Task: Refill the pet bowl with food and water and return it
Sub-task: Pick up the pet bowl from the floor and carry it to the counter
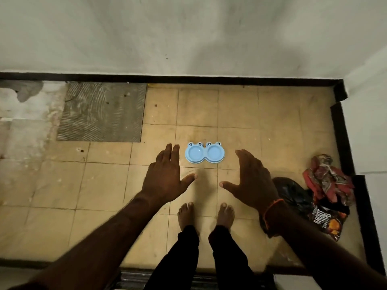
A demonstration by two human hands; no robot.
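Item: pet bowl (204, 152), light blue plastic, two round wells joined side by side, small frog-eye knobs on the far rim. It sits flat on the floor (236, 114) ahead of your bare feet (206, 214), roughly centred between your hands. Both wells look empty; no food shows, and you cannot tell whether any water lies in them.

Item: your left hand (167, 174), held out palm down, fingers straight and together, thumb spread wide. It grips nothing. Its fingertips appear just left of the bowl; whether they are touching it cannot be told from this view.

Item: your right hand (249, 176), likewise flat and spread, thumb out toward the left hand, holding nothing. It appears to the right of the bowl and apart from it. An orange thread band (272, 208) circles the wrist.

Item: floor, worn yellowish tiles with a dark border along the wall (188, 34). At far left a grey patch of bare ridged adhesive (102, 111) where tiles are missing.

Item: right corner, a black plastic bag (293, 191), a crumpled red patterned cloth (326, 178) and a dark snack packet (326, 220) with orange print, lying together near the border.
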